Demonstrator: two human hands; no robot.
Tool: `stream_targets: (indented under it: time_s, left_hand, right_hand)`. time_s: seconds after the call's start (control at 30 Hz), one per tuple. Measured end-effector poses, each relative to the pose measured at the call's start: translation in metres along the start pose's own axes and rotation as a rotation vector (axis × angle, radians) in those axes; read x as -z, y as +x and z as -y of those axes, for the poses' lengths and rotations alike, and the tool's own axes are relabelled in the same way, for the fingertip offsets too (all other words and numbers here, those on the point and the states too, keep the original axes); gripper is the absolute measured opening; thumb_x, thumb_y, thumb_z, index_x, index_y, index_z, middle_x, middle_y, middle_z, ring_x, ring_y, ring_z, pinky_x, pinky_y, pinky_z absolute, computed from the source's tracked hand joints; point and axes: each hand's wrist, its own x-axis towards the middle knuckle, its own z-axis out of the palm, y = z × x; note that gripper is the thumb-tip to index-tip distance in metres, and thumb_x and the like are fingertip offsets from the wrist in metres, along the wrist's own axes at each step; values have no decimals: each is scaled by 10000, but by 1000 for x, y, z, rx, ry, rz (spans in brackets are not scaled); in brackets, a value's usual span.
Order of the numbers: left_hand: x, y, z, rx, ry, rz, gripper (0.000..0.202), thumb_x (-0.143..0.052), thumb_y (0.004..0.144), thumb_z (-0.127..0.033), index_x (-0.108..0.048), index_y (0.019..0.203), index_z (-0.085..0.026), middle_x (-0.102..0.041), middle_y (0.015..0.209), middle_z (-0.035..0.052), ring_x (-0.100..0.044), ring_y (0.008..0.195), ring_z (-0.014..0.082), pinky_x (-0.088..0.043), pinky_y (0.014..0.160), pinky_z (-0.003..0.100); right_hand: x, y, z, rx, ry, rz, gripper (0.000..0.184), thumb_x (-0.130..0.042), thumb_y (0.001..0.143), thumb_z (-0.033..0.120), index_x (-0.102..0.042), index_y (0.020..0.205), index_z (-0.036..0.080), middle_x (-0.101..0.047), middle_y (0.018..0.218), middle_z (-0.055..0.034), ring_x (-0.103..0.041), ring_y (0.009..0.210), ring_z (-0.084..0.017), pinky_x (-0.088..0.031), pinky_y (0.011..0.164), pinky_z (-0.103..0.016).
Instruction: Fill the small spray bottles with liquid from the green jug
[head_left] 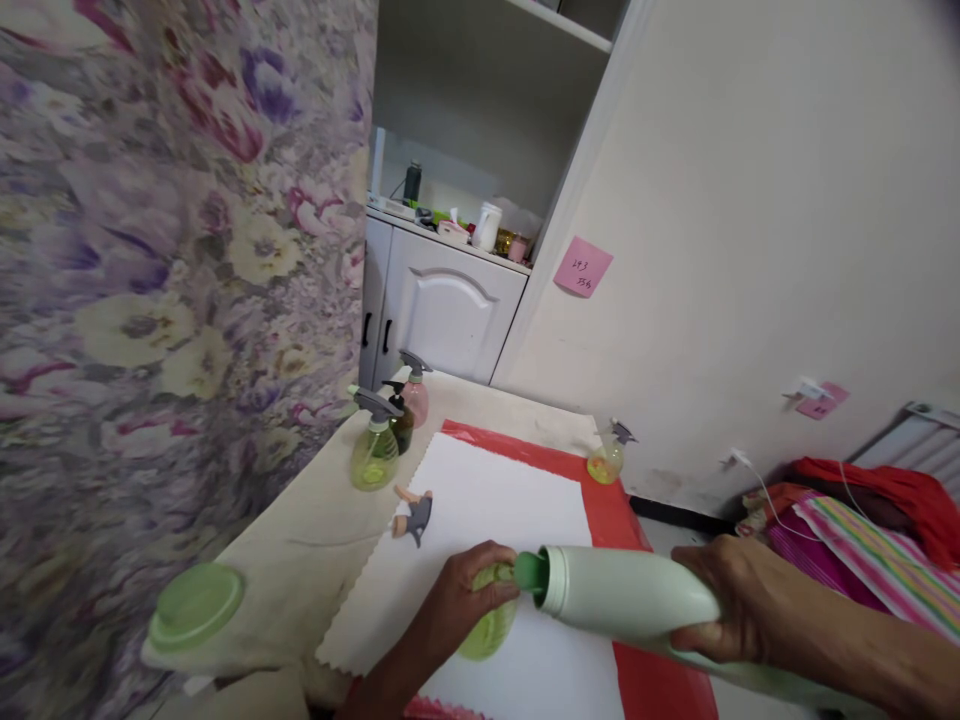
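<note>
Where the hands meet: near the front edge of the white cloth [510, 500], the green neck [531, 571] of the big bottle is right up against the top of the small one.
Left hand [465, 600]: fingers curled round the small yellow-green bottle [487, 625], gripping it from above; its top is hidden under the fingers.
Small yellow-green bottle: low over the white cloth in the left hand; I cannot tell whether its base touches the cloth.
Right hand [720, 595]: wrapped round the wide body of the pale green bottle [630, 595], fingers under and thumb over.
Pale green bottle: held off the table, lying almost level, neck pointing left at the small bottle, its base out over the table's right edge.
White cloth: scallop-edged, spread flat on a red mat [622, 510] that shows along its far and right sides.
Loose spray head [415, 515]: grey, lying on the cloth's left edge, apart from both hands.
Far left of the table [315, 540]: three spray bottles close together, one yellow-green [373, 455], one dark [401, 420], one pink [417, 395].
Far right corner: another yellowish spray bottle [607, 460], just off the red mat.
Near left corner: a round green lid [196, 605] on a pale container.
Left side: a flowered curtain [150, 250] hanging beside the table.
Behind: a white cabinet [442, 305] with clutter on top, and a pink note [583, 266] stuck to the wall.
</note>
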Motion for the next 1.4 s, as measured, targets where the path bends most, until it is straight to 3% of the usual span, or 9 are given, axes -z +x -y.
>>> stream_targets:
  time_s: [0.67, 0.87, 1.4]
  left_hand:
    - [-1, 1, -2, 8, 14, 9, 146, -652, 793, -241, -716, 918, -201, -689, 881, 11, -608, 873, 211, -438, 815, 288]
    - [-1, 1, 0, 7, 24, 5, 145, -659, 783, -231, -715, 913, -198, -685, 872, 7, -607, 869, 208, -434, 814, 285]
    - [-1, 1, 1, 5, 25, 1, 146, -656, 790, -248, -714, 914, -199, -689, 873, 9, -609, 866, 210, -438, 807, 286]
  right_hand:
    - [3, 1, 1, -22, -12, 24, 397, -605, 758, 594, -635, 769, 198, -641, 641, -1, -513, 533, -122, -269, 477, -245]
    - [4, 0, 1, 12, 6, 14, 322, -631, 769, 524, -614, 769, 203, -621, 640, 22, -491, 526, -104, -270, 481, -233]
    - [4, -1, 3, -2, -32, 9, 342, -613, 769, 543, -632, 762, 202, -658, 636, -5, -554, 518, -123, -277, 470, -235]
